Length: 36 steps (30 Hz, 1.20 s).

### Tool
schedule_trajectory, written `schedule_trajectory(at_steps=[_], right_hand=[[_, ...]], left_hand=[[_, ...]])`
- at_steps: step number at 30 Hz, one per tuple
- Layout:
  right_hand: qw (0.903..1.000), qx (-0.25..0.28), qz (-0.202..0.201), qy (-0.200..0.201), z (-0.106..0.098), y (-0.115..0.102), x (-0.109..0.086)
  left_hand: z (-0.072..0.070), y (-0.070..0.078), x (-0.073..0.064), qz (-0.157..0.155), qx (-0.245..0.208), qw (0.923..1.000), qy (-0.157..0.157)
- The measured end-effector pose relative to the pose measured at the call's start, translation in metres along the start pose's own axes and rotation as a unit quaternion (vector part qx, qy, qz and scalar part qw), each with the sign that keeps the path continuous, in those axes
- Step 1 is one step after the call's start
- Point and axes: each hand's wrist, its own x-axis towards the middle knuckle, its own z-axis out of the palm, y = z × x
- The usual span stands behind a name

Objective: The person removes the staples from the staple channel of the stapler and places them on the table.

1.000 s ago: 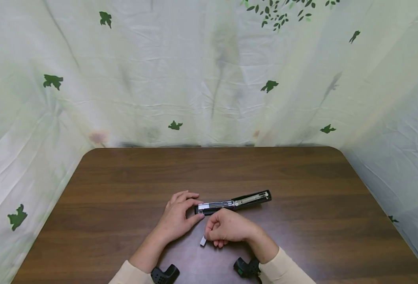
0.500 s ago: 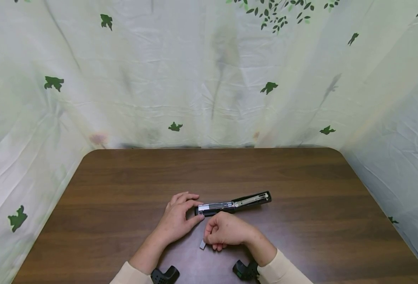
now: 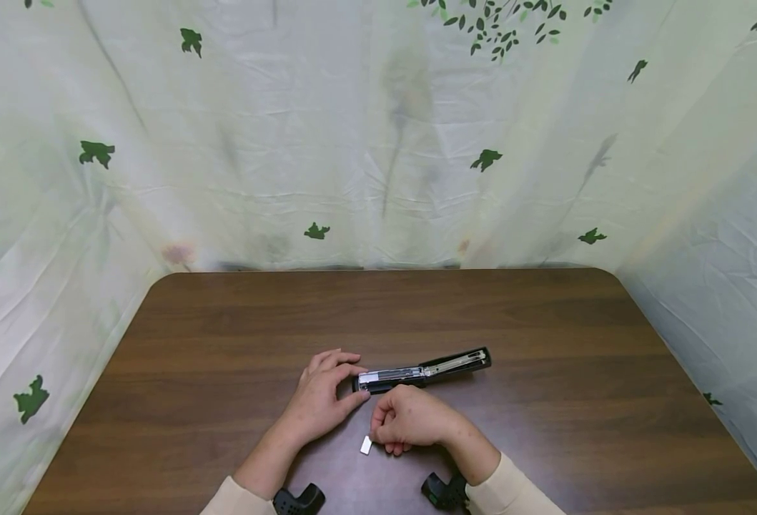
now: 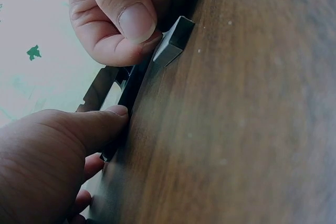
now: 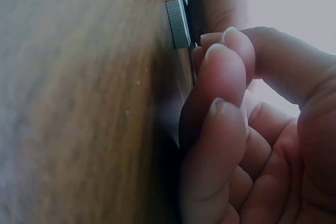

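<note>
A black stapler (image 3: 391, 375) lies opened out on the table, its silver inner channel facing up. My left hand (image 3: 322, 392) holds its left end, the thumb on the near side and the fingers on the far side. Just in front of the stapler, my right hand (image 3: 417, 417) pinches a short strip of staples (image 3: 366, 445) between thumb and index finger. In the left wrist view the strip (image 4: 173, 43) juts out from those fingertips, low over the wood. Fine ridges show on the strip (image 5: 178, 23) in the right wrist view, and the other right fingers are curled beside it.
The brown wooden table (image 3: 224, 315) has rounded far corners. A pale curtain (image 3: 365, 143) with leaf and bird prints hangs behind it and along both sides. Black wrist devices (image 3: 299, 498) sit at both cream sleeves (image 3: 513, 490).
My right hand has moved slightly toward me with the strip of staples, which now shows a brighter face. The left hand and the stapler have stayed in place.
</note>
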Motion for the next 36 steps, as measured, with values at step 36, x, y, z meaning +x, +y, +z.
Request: schedule_trajectory(at_steps=[36], right_hand=[[0.9688, -0.078, -0.023, 0.234, -0.014, -0.004, 0.002]], left_hand=[[-0.001, 0.001, 0.000, -0.003, 0.003, 1.0000, -0.001]])
